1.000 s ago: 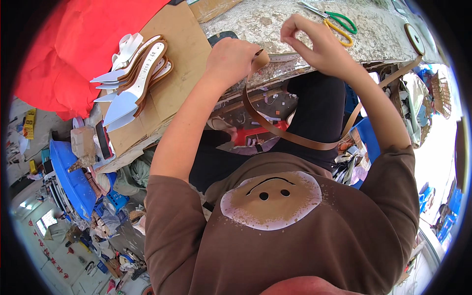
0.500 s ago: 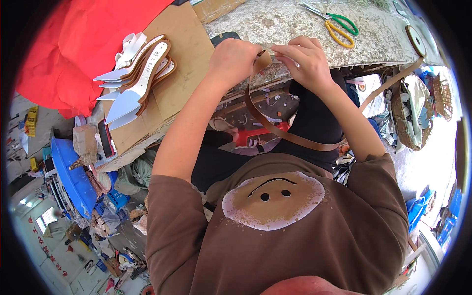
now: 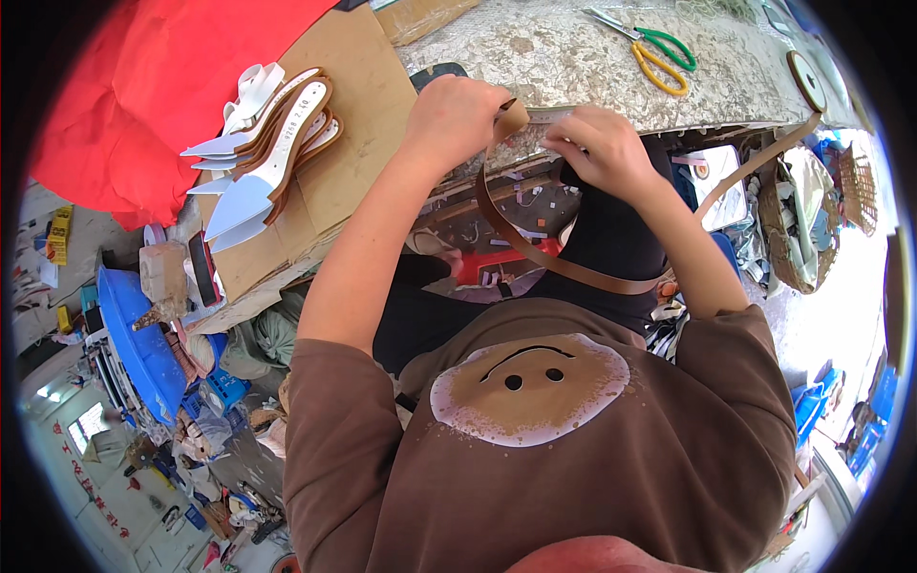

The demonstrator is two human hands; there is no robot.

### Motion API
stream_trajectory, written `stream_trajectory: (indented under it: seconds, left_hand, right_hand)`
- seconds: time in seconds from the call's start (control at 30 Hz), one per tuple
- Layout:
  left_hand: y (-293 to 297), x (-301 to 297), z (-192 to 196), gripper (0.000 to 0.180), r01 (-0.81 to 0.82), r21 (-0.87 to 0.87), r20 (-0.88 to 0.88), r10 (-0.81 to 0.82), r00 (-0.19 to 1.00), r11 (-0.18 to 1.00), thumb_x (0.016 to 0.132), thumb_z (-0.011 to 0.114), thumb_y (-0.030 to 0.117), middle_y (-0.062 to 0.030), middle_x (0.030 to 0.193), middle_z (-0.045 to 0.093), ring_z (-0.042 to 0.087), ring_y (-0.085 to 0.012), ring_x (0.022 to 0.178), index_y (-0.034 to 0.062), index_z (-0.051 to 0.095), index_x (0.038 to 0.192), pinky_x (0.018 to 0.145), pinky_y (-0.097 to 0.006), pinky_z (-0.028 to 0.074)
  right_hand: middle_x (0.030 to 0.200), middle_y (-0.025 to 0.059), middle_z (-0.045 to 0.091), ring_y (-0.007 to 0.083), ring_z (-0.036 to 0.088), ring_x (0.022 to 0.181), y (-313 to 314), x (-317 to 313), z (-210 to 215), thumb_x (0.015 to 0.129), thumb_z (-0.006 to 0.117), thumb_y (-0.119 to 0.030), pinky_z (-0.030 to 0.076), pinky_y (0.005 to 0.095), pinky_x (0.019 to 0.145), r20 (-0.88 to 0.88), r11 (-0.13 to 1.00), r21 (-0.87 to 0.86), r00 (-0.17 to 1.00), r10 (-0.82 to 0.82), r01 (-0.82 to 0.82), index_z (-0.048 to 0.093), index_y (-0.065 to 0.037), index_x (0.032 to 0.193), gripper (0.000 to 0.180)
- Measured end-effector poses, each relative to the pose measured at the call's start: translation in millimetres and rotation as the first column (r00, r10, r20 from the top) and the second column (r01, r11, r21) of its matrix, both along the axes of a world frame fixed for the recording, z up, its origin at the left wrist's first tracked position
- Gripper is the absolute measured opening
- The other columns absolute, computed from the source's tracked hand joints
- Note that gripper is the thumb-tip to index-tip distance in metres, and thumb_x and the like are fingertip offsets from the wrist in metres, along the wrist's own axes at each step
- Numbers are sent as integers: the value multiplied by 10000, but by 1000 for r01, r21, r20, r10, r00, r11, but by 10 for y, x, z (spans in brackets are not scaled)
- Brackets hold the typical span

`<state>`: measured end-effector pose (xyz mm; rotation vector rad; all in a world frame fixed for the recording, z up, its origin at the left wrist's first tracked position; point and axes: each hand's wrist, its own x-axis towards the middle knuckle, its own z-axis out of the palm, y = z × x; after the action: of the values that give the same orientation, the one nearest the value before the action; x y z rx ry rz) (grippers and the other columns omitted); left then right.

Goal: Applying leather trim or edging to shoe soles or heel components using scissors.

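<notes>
A speckled worktable [image 3: 592,67] carries scissors [image 3: 654,53] near its far edge and shoe insoles [image 3: 267,143] on cardboard [image 3: 353,105]; at the near edge, left hand [image 3: 454,119] and right hand [image 3: 602,148] pinch a brown strap [image 3: 554,263], looping downward then rightward.

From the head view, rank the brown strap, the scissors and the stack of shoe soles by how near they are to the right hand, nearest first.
1. Brown strap: pinched in the right hand at the table edge.
2. Scissors: on the stone table top, beyond the hand and slightly to its right.
3. Stack of shoe soles: far left on the cardboard, past the left hand.
</notes>
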<state>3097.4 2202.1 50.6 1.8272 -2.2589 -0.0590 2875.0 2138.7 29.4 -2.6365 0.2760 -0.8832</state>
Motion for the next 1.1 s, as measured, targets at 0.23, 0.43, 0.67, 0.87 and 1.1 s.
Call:
stream_trajectory:
  seconds: [0.23, 0.43, 0.67, 0.87, 1.1]
  left_hand:
    - [-29, 13, 22, 121, 25, 26, -18, -24, 1000, 999, 795, 610, 133, -124, 774, 680, 657, -326, 756, 103, 718, 842, 694, -433, 516]
    - [-58, -4, 69, 111, -20, 47, -83, 24, 996, 999, 780, 616, 133, -135, 778, 684, 660, -333, 762, 102, 707, 836, 694, -440, 515]
    - [-62, -6, 35, 106, -68, 54, -197, 77, 977, 996, 783, 641, 140, -152, 790, 676, 660, -354, 798, 85, 636, 874, 678, -463, 502]
    - [-95, 7, 132, 85, -67, 118, -168, 87, 982, 991, 761, 656, 111, -144, 802, 670, 649, -353, 822, 82, 636, 838, 694, -466, 490]
    - [-179, 65, 156, 142, -118, 186, -204, 156, 967, 975, 729, 746, 170, -118, 816, 688, 658, -297, 808, 81, 696, 828, 713, -408, 497]
  right_hand:
    - [700, 92, 588, 290, 594, 622, 409, -187, -267, 846, 704, -264, 481, 372, 576, -116, 943, 175, 957, -265, 282, 678, -70, 821, 197]
    - [678, 83, 585, 225, 577, 586, 711, 393, -159, 805, 736, -394, 467, 335, 565, -138, 816, 414, 915, -380, 402, 710, -66, 987, 376]
    - [754, 32, 587, 154, 575, 726, 638, 345, -254, 834, 692, -144, 460, 284, 717, 126, 594, 801, 950, -286, 72, 644, -22, 889, 142]
    - [907, 66, 607, 133, 584, 634, -109, -312, 159, 937, 583, -272, 461, 251, 560, 42, -11, 999, 993, -114, -44, 549, -68, 1009, 219]
    - [958, 76, 560, 160, 596, 628, -69, 322, 416, 890, 681, -276, 484, 285, 580, -222, 461, 844, 961, -165, 274, 552, -82, 1152, 350]
